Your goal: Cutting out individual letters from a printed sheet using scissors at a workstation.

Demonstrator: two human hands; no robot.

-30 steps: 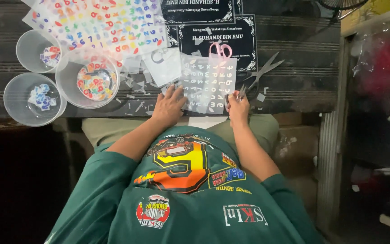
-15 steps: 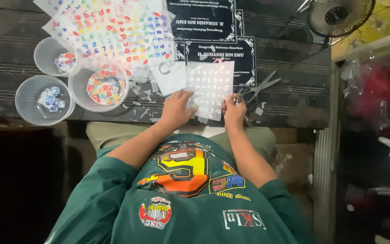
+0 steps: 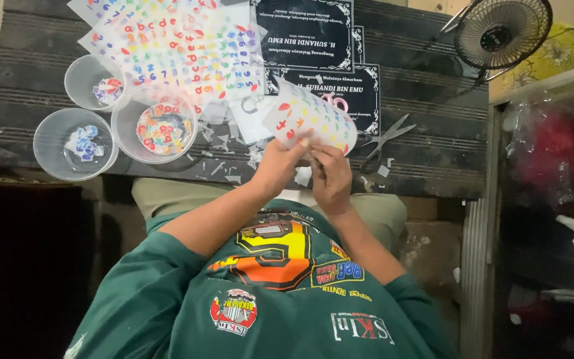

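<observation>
Dark slatted table (image 3: 426, 166) is carrying three clear plastic cups (image 3: 78, 143) of cut stickers, a pile of letter sticker sheets (image 3: 174, 46), black printed cards (image 3: 307, 33), scissors (image 3: 383, 139), paper scraps (image 3: 224, 143) lying around

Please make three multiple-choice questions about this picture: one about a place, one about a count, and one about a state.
1. Where do the scissors lie?
A. right of the held sticker sheet
B. inside a cup
C. on the fan

2. How many clear plastic cups stand on the table?
A. one
B. three
C. five

3. How is the small sticker sheet now?
A. flat under the cups
B. lifted in both hands
C. rolled into a tube

Answers: 1 A, they rest on the dark table beside the sheet. 2 B, three cups cluster at the left. 3 B, the left hand and right hand hold its lower edge.
</observation>
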